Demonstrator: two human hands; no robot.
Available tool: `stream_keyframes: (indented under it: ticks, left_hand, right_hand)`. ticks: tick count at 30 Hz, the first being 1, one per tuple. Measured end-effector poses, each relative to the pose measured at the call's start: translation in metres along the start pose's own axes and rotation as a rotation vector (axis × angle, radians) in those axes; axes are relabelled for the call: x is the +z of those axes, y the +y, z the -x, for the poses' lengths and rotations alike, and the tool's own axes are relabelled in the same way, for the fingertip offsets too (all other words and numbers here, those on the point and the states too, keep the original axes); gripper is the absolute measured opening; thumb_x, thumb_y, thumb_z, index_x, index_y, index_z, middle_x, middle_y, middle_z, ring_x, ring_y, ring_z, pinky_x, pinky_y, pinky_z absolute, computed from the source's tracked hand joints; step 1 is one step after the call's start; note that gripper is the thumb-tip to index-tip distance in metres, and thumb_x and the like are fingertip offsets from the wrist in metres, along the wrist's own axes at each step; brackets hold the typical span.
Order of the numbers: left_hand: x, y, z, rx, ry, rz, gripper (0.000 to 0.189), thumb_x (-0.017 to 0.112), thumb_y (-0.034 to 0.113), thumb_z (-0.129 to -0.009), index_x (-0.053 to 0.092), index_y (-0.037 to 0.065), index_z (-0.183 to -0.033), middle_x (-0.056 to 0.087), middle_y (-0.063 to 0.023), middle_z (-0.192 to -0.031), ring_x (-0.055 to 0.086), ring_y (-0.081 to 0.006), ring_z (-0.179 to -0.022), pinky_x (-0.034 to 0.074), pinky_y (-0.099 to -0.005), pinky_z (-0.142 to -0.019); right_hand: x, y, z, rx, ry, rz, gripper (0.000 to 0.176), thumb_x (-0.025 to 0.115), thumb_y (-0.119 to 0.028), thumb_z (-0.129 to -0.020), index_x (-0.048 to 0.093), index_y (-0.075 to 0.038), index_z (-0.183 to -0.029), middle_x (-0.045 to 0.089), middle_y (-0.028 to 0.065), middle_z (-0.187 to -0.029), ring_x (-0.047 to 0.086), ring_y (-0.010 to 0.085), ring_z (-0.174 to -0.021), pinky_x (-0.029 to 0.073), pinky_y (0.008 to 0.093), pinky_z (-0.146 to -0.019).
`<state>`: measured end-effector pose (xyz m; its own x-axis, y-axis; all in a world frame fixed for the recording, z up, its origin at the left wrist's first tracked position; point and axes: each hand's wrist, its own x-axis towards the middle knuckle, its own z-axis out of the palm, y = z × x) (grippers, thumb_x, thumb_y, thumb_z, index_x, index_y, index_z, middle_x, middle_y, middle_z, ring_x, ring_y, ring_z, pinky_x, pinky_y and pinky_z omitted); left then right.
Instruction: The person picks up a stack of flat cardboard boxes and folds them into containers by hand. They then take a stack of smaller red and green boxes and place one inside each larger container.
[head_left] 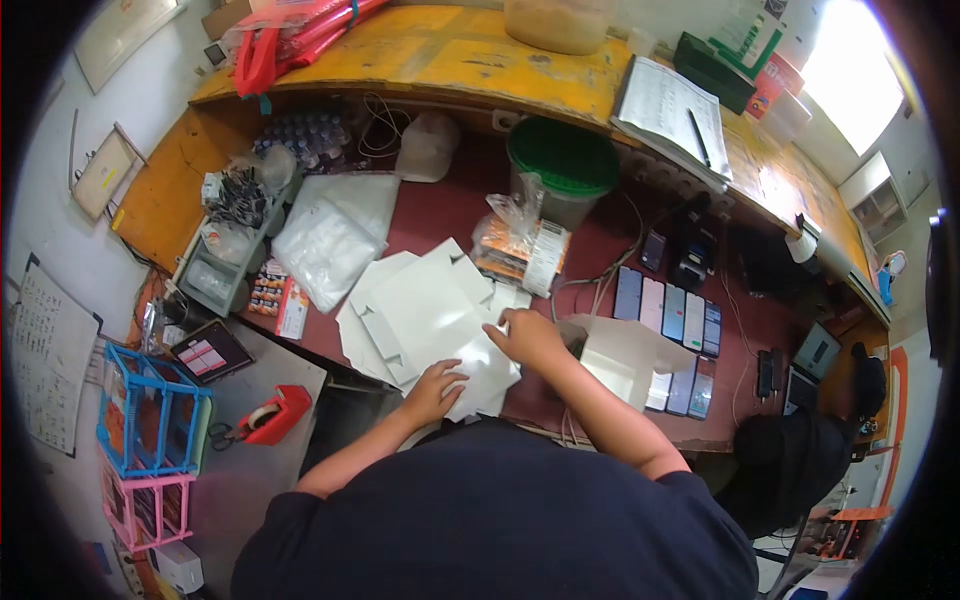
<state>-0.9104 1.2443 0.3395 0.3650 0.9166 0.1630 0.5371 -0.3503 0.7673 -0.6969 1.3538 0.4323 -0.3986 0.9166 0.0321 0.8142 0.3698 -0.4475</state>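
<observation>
Several flat white card sheets (pixel 430 310) lie stacked and overlapping on the dark red desk. On their near edge rests my left hand (pixel 434 393), its fingers apart and nothing seen in them. My right hand (pixel 528 338) is at the right side of the stack, fingers bent over the top sheet; whether they grip an edge is too small to tell. Beside my right forearm stands an open white box (pixel 622 362), partly hidden by the arm. Right of it several phones (pixel 650 303) lie in rows.
Plastic bags (pixel 330 250) and a grey tray (pixel 213 283) are at the left. A green-lidded bucket (pixel 563 158) and an orange package (pixel 520 250) stand behind the sheets. A red tape dispenser (pixel 275 415) is front left. Another person (pixel 795 460) is at the right.
</observation>
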Motion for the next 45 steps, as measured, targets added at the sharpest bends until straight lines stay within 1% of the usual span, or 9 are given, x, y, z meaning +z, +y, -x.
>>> stream_keyframes:
  ticks: [3, 6, 11, 14, 21, 29, 34, 39, 45]
  left_hand:
    - [-0.027, -0.007, 0.019, -0.080, 0.056, 0.036, 0.020, 0.062, 0.013, -0.086, 0.066, 0.007, -0.105, 0.054, -0.0173, -0.124, 0.051, -0.0337, -0.117, 0.041, -0.0403, -0.099]
    - [-0.047, -0.013, 0.028, -0.113, 0.080, 0.065, 0.020, 0.063, 0.014, -0.086, 0.066, 0.007, -0.105, 0.054, -0.0170, -0.124, 0.052, -0.0333, -0.117, 0.041, -0.0399, -0.099]
    - [-0.079, -0.017, 0.033, -0.153, 0.128, 0.160, 0.020, 0.063, 0.011, -0.086, 0.067, 0.006, -0.105, 0.055, -0.0171, -0.122, 0.055, -0.0316, -0.114, 0.046, -0.0372, -0.093]
    - [-0.084, -0.028, 0.022, -0.168, 0.155, 0.265, 0.019, 0.062, 0.009, -0.088, 0.066, 0.005, -0.105, 0.056, -0.0145, -0.121, 0.057, -0.0255, -0.109, 0.048, -0.0329, -0.086]
    - [-0.085, -0.038, -0.047, -0.317, 0.084, 0.570, 0.022, 0.056, 0.018, -0.096, 0.064, 0.003, -0.110, 0.062, -0.0068, -0.106, 0.057, -0.0120, -0.097, 0.043, -0.0245, -0.084]
    - [-0.089, -0.029, -0.062, -0.431, 0.000, 0.677, 0.040, 0.051, 0.030, -0.098, 0.051, 0.005, -0.128, 0.059, -0.0092, -0.120, 0.057, -0.0191, -0.108, 0.043, -0.0329, -0.089]
    - [-0.102, -0.039, -0.071, -0.522, 0.122, 0.911, 0.052, 0.050, 0.036, -0.098, 0.039, 0.003, -0.136, 0.054, -0.0140, -0.126, 0.056, -0.0233, -0.111, 0.042, -0.0349, -0.091]
    - [-0.107, -0.022, -0.083, -0.533, 0.257, 1.147, 0.055, 0.051, 0.038, -0.097, 0.039, 0.001, -0.135, 0.052, -0.0155, -0.126, 0.055, -0.0269, -0.110, 0.040, -0.0392, -0.095]
    - [-0.133, 0.029, -0.068, -0.196, 0.382, 1.207, 0.035, 0.044, 0.019, -0.101, 0.038, 0.004, -0.133, 0.055, -0.0096, -0.121, 0.057, -0.0200, -0.108, 0.049, -0.0314, -0.088]
  right_hand:
    - [0.084, 0.028, -0.071, 0.098, -0.113, -0.150, 0.055, 0.065, -0.046, -0.082, 0.062, 0.003, -0.107, 0.063, 0.0234, -0.107, 0.062, 0.0357, -0.100, 0.049, 0.0468, -0.085]
    - [0.098, 0.012, -0.107, 0.490, -0.232, 0.086, 0.088, 0.067, -0.052, -0.079, 0.034, 0.001, -0.140, 0.036, 0.0215, -0.144, 0.041, 0.0374, -0.129, 0.037, 0.0501, -0.104]
    - [0.128, 0.006, -0.106, 0.510, -0.102, 0.127, 0.082, 0.071, -0.044, -0.078, 0.037, -0.001, -0.139, 0.040, 0.0195, -0.141, 0.042, 0.0334, -0.129, 0.032, 0.0529, -0.105]
    - [0.149, 0.022, -0.089, 0.123, 0.225, 0.235, 0.054, 0.056, -0.018, -0.088, 0.042, -0.005, -0.138, 0.042, 0.0174, -0.143, 0.040, 0.0269, -0.133, 0.029, 0.0520, -0.107]
    - [0.156, 0.027, -0.099, 0.062, 0.163, 0.521, 0.052, 0.046, -0.011, -0.087, 0.042, -0.001, -0.138, 0.028, 0.0196, -0.151, 0.030, 0.0305, -0.140, 0.023, 0.0492, -0.112]
    - [0.150, 0.016, -0.094, -0.132, -0.001, -0.025, 0.045, 0.044, -0.005, -0.086, 0.051, -0.001, -0.130, 0.048, 0.0215, -0.137, 0.048, 0.0332, -0.126, 0.034, 0.0455, -0.108]
    - [0.122, -0.021, -0.079, -0.067, 0.329, -0.080, 0.052, 0.042, -0.002, -0.086, 0.048, -0.011, -0.137, 0.055, 0.0208, -0.130, 0.056, 0.0320, -0.118, 0.045, 0.0366, -0.100]
    - [0.100, -0.050, -0.077, -0.215, 0.282, -0.473, 0.050, 0.045, -0.004, -0.091, 0.046, -0.015, -0.139, 0.062, 0.0201, -0.118, 0.062, 0.0331, -0.106, 0.048, 0.0378, -0.093]
    - [0.005, -0.129, -0.041, -0.256, 0.243, -0.695, 0.039, 0.054, -0.016, -0.092, 0.054, -0.007, -0.130, 0.066, 0.0199, -0.108, 0.065, 0.0351, -0.097, 0.051, 0.0379, -0.084]
